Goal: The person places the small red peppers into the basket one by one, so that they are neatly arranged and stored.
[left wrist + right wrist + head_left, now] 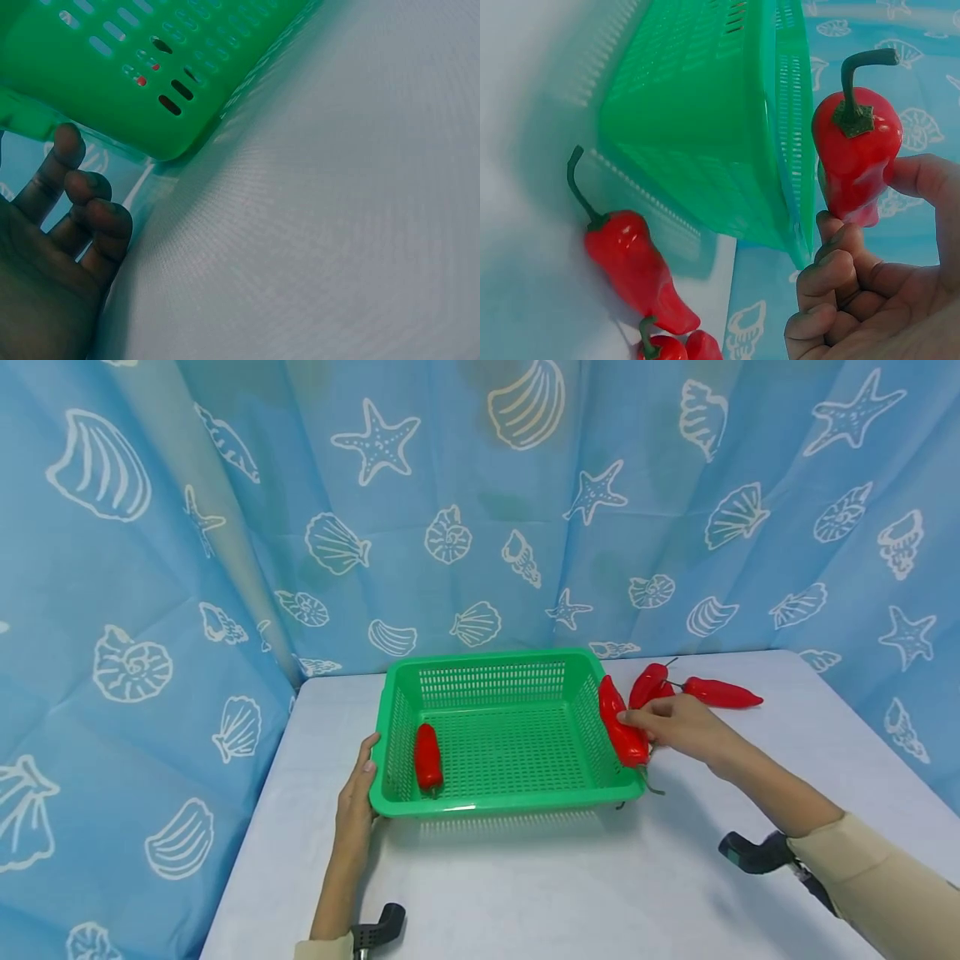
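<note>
A green plastic basket [517,802] with slotted walls stands on the white table. One red chili pepper [428,758] lies inside it near the left wall. My left hand [354,810] rests against the basket's left side, with loosely bent fingers by the rim; its thumb cannot be made out. Beside the right rim, my right hand [686,728] pinches another red chili pepper [855,150] between thumb and fingertips. Its green stem points toward me, and its body overlaps the rim in the head view.
Several more red peppers lie on the table right of the basket, including one at the far right [722,693] and one nearer the basket [634,262]. A blue curtain [480,510] with white shell and starfish prints hangs behind the table and along its sides.
</note>
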`<state>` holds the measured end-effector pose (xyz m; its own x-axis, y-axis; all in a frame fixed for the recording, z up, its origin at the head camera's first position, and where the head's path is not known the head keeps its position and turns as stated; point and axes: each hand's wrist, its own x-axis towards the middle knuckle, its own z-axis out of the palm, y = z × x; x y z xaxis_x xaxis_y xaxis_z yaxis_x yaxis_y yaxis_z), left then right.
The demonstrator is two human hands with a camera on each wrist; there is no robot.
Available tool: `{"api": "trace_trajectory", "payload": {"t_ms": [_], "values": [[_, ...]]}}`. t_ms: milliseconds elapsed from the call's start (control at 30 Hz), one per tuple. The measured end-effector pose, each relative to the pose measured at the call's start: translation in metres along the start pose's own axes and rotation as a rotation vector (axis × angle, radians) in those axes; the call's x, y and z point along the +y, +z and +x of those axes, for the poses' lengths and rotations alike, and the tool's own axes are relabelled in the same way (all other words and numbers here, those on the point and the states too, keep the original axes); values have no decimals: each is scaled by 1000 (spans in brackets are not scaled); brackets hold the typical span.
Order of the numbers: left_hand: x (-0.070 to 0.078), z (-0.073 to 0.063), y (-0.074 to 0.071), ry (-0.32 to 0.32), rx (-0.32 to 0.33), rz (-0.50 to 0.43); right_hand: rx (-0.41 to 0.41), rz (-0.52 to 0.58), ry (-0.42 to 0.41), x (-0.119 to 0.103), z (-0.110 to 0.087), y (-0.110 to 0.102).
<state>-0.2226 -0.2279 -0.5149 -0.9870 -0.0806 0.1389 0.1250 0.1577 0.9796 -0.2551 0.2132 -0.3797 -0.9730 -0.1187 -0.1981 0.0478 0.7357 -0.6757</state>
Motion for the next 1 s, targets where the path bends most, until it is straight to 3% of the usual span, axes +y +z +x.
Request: {"api": "trace_trajectory", "payload": {"t_ms": [667,1000], "values": [[0,2,-1,-7,16,21,-18,12,-9,-24,9,21],[0,2,-2,5,21,18,-6,-34,-21,-35,14,31]]}}
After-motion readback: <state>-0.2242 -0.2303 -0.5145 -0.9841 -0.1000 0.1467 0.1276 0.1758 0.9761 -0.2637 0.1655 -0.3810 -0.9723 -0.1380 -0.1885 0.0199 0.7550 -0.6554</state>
